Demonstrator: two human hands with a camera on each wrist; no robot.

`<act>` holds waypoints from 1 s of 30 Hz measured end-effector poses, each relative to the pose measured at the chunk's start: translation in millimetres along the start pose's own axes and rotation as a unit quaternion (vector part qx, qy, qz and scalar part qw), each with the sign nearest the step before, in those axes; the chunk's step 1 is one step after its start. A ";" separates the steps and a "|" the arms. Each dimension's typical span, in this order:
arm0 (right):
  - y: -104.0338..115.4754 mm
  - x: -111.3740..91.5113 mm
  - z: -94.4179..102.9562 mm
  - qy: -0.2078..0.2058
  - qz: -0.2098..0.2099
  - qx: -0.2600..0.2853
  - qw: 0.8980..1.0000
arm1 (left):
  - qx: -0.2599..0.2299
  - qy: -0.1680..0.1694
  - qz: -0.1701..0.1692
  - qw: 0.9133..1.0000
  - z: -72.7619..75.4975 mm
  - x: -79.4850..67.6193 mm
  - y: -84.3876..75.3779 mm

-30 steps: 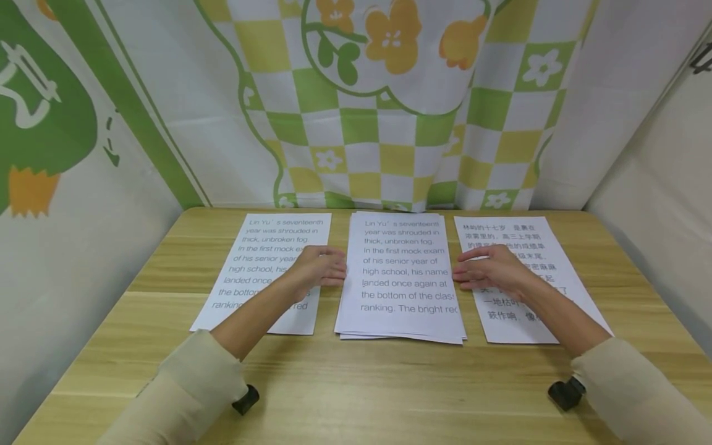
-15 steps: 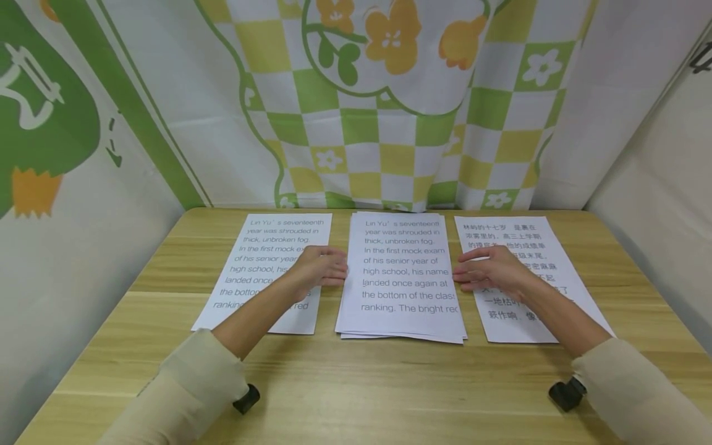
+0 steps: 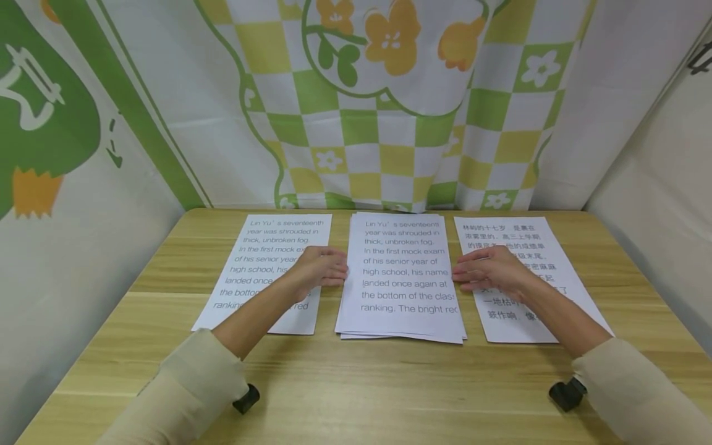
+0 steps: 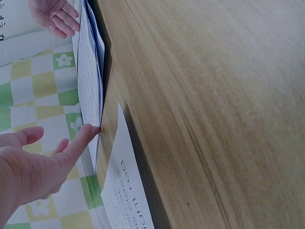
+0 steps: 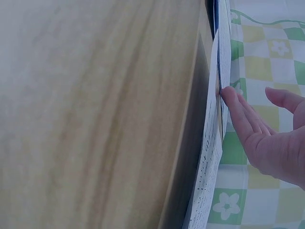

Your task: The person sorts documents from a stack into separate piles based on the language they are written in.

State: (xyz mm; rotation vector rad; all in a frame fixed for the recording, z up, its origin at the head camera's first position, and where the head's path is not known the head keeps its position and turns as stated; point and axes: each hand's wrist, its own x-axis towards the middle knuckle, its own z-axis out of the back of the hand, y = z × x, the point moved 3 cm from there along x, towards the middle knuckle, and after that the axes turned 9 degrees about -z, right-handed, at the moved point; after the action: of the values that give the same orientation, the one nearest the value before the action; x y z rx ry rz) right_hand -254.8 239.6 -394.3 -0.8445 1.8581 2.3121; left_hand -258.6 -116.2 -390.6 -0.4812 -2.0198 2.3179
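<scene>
A stack of printed paper sheets (image 3: 406, 278) lies in the middle of the table, its lower sheets slightly askew at the near edge. My left hand (image 3: 317, 272), fingers extended, touches the stack's left edge with its fingertips (image 4: 93, 129). From the other side my right hand (image 3: 489, 269) reaches to the right edge, its fingers nearly straight and the fingertips (image 5: 228, 93) against the paper. Under the left hand lies an English-printed sheet (image 3: 261, 247), partly covered by the forearm. Beneath the right hand is a sheet with Chinese text (image 3: 517, 330), also partly hidden.
All the papers rest on a wooden table (image 3: 389, 395). A checkered, flowered curtain (image 3: 384, 130) hangs behind the table's far edge, with pale fabric walls at both sides. Small black devices (image 3: 566, 394) sit at both sleeve cuffs.
</scene>
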 end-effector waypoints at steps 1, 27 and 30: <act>0.0 0.1 -0.2 -0.001 0.000 -0.002 1.000 | 0.001 -0.001 0.001 1.000 0.1 0.1 -0.1; 1.7 -2.0 -3.9 0.001 0.012 -0.014 1.000 | 0.003 0.003 0.003 1.000 0.6 2.6 1.4; 2.8 -3.0 -5.2 -0.001 0.013 -0.017 1.000 | 0.003 0.004 0.003 1.000 0.9 3.1 1.6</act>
State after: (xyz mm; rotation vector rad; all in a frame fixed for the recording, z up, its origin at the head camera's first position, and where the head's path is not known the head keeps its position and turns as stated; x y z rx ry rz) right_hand -251.4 234.8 -391.1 -0.8270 1.8460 2.3651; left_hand -261.5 -116.6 -392.8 -0.4966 -2.0095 2.3211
